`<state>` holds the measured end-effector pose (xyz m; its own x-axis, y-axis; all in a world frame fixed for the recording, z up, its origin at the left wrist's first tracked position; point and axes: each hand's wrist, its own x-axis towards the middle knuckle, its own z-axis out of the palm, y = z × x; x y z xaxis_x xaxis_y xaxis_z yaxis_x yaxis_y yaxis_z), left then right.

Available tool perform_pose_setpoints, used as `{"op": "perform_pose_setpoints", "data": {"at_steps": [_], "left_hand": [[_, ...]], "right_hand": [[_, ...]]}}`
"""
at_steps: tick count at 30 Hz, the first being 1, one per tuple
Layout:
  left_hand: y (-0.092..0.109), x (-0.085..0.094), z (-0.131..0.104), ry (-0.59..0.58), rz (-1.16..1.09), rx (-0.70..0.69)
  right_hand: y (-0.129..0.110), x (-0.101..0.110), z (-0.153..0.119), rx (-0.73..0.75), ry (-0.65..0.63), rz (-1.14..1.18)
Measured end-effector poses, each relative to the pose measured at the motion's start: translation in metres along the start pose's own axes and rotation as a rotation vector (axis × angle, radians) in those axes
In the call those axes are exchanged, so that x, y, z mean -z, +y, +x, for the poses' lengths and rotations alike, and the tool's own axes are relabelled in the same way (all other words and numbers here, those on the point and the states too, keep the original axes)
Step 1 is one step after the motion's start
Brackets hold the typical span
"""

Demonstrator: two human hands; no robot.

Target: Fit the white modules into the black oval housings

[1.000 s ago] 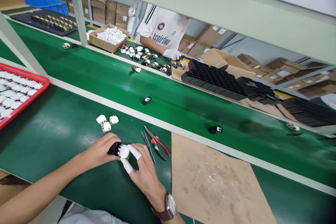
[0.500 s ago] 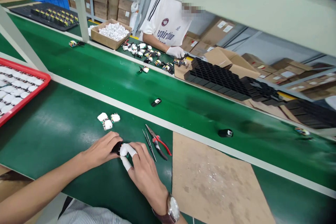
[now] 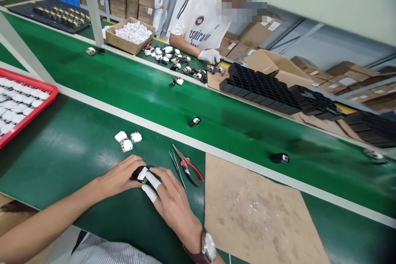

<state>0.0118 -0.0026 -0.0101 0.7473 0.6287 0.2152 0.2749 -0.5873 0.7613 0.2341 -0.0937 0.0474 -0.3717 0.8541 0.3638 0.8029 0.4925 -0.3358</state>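
My left hand (image 3: 123, 177) is closed around a small black plastic housing (image 3: 136, 172), mostly hidden by the fingers. At its opening sits a small circuit board with a white pad (image 3: 143, 175), partly inside the housing. White finger cots cover the thumb and index finger of my right hand (image 3: 171, 200). Its index fingertip lies on the white pad, and the thumb is just below the board's edge. Beyond my hands lie three loose white-padded circuit boards (image 3: 127, 145). Tweezers (image 3: 177, 169) and red-handled pliers (image 3: 187, 165) rest to the right.
A green conveyor belt (image 3: 148, 107) crosses ahead, carrying black housings (image 3: 280, 158) and boards (image 3: 177, 81). A red tray (image 3: 55, 90) of padded boards stands left, a cardboard sheet (image 3: 253, 210) right. Across the belt, a co-worker's gloved hand (image 3: 209, 55) is near black trays (image 3: 256, 90).
The circuit board appears to sit deeper in the black housing. My right index finger has straightened along the white pad. Pieces on the belt have shifted to the right.
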Motion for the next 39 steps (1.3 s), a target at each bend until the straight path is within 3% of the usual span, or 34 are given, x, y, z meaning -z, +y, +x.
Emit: {"op": "perform_pose_setpoints", "data": {"at_steps": [11, 15, 19, 22, 26, 30, 33, 36, 39], "left_hand": [[0.001, 0.003, 0.007, -0.013, -0.070, 0.009], [0.003, 0.005, 0.004, -0.008, -0.024, 0.026], [0.006, 0.011, -0.003, 0.047, 0.019, 0.039], [0.009, 0.015, -0.004, 0.070, 0.074, -0.092], [0.012, 0.012, -0.001, 0.116, 0.170, -0.247], [0.011, 0.004, -0.002, 0.161, 0.194, -0.236], [0.009, -0.004, -0.003, 0.162, 0.143, -0.130], [0.007, -0.010, -0.002, 0.125, 0.066, 0.012], [0.005, -0.015, -0.001, 0.104, 0.016, 0.067]], "right_hand": [[0.006, -0.024, 0.011, -0.002, -0.019, 0.113], [0.018, -0.018, -0.001, -0.014, 0.080, 0.190], [0.036, -0.016, -0.027, -0.213, 0.200, -0.119], [0.049, -0.024, -0.044, -0.297, 0.161, -0.392], [0.057, -0.034, -0.042, -0.307, 0.137, -0.486], [0.045, -0.023, -0.024, -0.254, 0.170, -0.267], [0.024, -0.011, -0.018, -0.236, 0.136, -0.070], [0.007, -0.005, -0.024, -0.194, 0.060, -0.082], [0.000, -0.004, -0.030, -0.185, 0.010, -0.116]]}}
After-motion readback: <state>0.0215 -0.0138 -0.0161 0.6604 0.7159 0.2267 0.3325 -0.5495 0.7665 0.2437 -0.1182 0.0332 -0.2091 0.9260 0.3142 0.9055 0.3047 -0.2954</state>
